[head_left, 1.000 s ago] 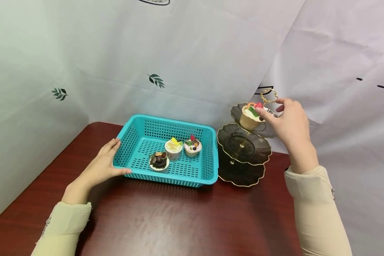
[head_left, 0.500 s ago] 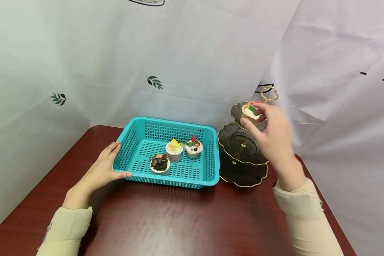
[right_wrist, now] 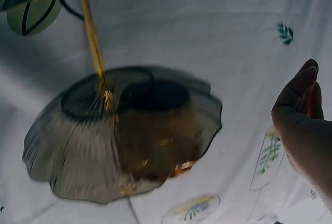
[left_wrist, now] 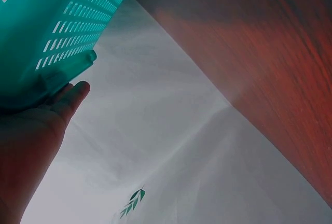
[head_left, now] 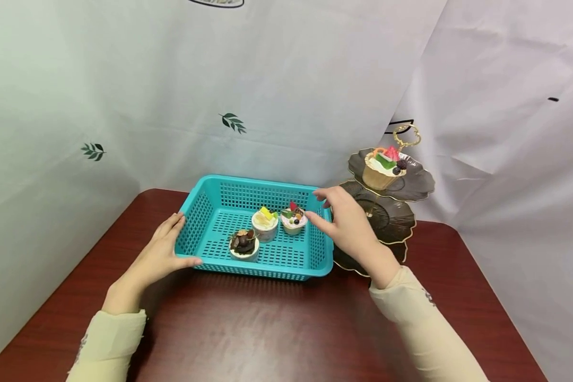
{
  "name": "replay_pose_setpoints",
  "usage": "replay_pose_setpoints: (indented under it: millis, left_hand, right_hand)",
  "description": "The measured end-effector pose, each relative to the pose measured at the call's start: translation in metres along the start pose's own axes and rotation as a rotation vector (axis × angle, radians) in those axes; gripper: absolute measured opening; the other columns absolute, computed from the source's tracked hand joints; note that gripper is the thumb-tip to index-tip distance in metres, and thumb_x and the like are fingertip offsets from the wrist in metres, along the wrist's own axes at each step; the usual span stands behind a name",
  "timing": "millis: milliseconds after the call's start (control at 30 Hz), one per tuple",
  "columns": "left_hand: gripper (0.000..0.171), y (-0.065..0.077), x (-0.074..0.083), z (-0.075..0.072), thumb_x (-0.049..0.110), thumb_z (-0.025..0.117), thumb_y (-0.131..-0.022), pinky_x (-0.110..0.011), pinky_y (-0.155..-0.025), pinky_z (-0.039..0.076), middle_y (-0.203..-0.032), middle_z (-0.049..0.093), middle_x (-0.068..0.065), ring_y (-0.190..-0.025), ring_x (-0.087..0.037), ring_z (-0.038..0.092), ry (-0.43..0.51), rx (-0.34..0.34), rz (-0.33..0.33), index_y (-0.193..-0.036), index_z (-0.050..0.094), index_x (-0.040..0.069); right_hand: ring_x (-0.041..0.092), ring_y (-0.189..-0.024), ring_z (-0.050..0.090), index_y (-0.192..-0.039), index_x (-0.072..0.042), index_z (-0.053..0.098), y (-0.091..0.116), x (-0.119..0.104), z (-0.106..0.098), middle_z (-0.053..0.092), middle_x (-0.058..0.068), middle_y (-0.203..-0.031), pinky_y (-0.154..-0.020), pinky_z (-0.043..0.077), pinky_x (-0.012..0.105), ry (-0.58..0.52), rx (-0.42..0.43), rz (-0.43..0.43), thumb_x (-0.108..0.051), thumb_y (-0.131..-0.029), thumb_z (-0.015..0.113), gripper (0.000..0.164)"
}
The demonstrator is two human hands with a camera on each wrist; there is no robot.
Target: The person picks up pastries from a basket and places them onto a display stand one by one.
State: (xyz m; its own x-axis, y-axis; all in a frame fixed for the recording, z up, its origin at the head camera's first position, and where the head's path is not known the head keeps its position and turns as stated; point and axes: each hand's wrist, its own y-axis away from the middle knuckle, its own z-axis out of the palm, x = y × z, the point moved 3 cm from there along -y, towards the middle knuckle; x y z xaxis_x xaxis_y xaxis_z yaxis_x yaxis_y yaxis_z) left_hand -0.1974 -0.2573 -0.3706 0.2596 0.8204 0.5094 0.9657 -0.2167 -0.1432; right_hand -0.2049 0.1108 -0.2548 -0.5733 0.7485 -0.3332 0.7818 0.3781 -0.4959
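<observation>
My left hand rests spread on the left front corner of a turquoise plastic basket, thumb along the front rim. In the left wrist view, straight fingers lie against the basket's outer side. My right hand hovers at the right rim, thumb and fingers apart, holding nothing. Closest to it inside is a pink cream cupcake with berries. Beside that stand a yellow-topped cupcake and a chocolate-topped cupcake. A fruit-topped cupcake sits on the upper tier of a tiered stand.
Right of the basket, the stand's lower tiers are partly hidden by my right arm; they are dark, gold-rimmed plates. A gold ring handle tops it. White patterned cloth hangs behind the dark red table.
My right hand let go of the fruit-topped cupcake on the upper tier and moved left and down to the basket's right side. The left hand has stayed on the basket.
</observation>
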Motion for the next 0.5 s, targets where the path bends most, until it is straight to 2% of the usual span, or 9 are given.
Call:
replay_pose_setpoints:
  millis: [233,500]
  left_hand:
    - [0.118,0.000,-0.001,0.000,0.049,0.082,-0.069,-0.070,-0.104,0.029,-0.158,0.013,-0.027,-0.144,-0.046,0.013,0.000,0.010,0.001,-0.150,0.018,-0.008]
    - [0.118,-0.001,-0.001,0.002,0.050,0.081,-0.070,-0.070,-0.104,0.028,-0.158,0.012,-0.027,-0.144,-0.046,0.013,0.003,0.003,0.008,-0.150,0.017,-0.008]
  right_hand:
    - [0.021,-0.093,0.060,-0.122,-0.004,0.061,-0.003,0.001,0.028,0.063,0.010,-0.115,-0.077,0.052,0.038,-0.020,-0.137,0.047,-0.032,-0.091,0.066,0.042]
    - [0.023,-0.099,0.061,-0.125,-0.003,0.060,-0.010,0.013,0.049,0.061,0.011,-0.120,-0.079,0.053,0.039,0.031,-0.214,0.122,-0.035,-0.093,0.062,0.046]
